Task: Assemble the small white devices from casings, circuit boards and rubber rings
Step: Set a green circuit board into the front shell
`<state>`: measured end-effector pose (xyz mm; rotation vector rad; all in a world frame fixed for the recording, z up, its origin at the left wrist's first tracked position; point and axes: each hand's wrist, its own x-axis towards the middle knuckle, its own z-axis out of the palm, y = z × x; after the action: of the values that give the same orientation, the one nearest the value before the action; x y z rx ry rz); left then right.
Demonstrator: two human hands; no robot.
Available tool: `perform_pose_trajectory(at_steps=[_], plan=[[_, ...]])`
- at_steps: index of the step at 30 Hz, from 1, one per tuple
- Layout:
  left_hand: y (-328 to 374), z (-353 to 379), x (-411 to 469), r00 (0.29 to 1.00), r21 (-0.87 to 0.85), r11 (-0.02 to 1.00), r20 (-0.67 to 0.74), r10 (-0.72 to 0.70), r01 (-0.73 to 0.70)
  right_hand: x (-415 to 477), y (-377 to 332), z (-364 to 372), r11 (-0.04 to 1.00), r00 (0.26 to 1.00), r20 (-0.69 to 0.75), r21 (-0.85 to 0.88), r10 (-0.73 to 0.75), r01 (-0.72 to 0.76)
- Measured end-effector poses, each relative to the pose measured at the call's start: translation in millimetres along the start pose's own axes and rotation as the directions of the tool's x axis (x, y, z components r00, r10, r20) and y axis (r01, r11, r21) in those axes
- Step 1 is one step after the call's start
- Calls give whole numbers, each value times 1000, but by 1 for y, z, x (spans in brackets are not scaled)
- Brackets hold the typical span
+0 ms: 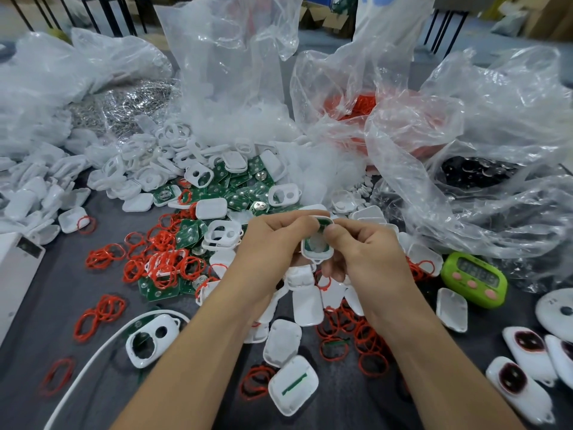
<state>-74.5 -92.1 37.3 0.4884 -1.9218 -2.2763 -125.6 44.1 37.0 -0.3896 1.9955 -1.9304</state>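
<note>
Small white rounded-rectangular plastic casing (316, 248), with a green circuit board (324, 223) seated inside it, is held up above the grey table (62, 305), between the two hands and open side up. Its long axis runs nearly straight away from the person, the little loop tab at the near end. The left hand (273, 243) has its grip closed round the casing's left side and far end, fingers curled over the top. The right hand (369, 252) pinches the right edge, its thumb (336, 235) pressing on the rim.

The casing lies directly between both grips, so neither hand has to reach for it. The next part probably comes from below: loose red rubber rings (369, 339) lie right under the right forearm, making the right hand the nearer one, while the left can keep the casing steady.
</note>
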Motion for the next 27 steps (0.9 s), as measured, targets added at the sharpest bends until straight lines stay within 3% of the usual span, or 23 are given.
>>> perform_pose_trajectory(at_steps=[4, 14, 18, 22, 27], plan=[[3, 0, 0, 997, -42, 999, 80, -18, 21, -1, 2, 0, 995, 996, -59, -85, -66, 60], [2, 4, 0, 999, -104, 994, -26, -33, 30, -7, 0, 1, 928, 951, -240, -360, -196, 100], [2, 2, 0, 998, -32, 999, -66, -11, 9, -6, 0, 1, 943, 960, -225, -322, -168, 89], [2, 6, -1, 999, -44, 999, 41, -29, 31, -4, -1, 0, 979, 963, -244, -191, -114, 67], [0, 8, 1, 998, -99, 994, 19, -53, 54, -6, -1, 2, 912, 928, -275, -387, -253, 134]])
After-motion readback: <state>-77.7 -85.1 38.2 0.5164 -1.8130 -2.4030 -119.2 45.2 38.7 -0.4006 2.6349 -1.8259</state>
